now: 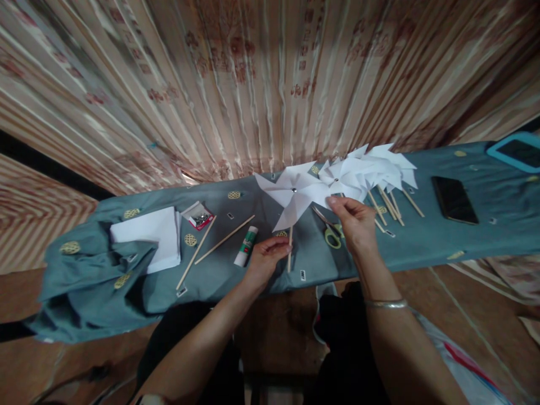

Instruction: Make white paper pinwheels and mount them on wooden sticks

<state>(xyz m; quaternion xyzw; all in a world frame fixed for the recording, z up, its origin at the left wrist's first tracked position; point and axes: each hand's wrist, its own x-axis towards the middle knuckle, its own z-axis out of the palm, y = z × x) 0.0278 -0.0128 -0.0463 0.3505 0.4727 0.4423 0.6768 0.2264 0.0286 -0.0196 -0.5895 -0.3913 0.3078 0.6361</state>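
A white paper pinwheel (294, 198) on a thin wooden stick stands upright in front of me, a metal pin at its centre. My left hand (270, 254) pinches the stick below the blades. With thumb and fingers, my right hand (351, 218) grips the tip of the pinwheel's right blade. Scissors (332, 237) with yellow-green handles lie just left of my right hand, partly covered by it. Beside my left hand is a green and white glue stick (246, 246).
Several finished pinwheels (379, 167) overlap at the right. Two loose wooden sticks (225, 239), a packet of metal pins (197, 216) and white paper sheets (166, 239) lie left. A dark phone (454, 199) and a blue-framed device (517, 152) lie far right on the green cloth (422, 239).
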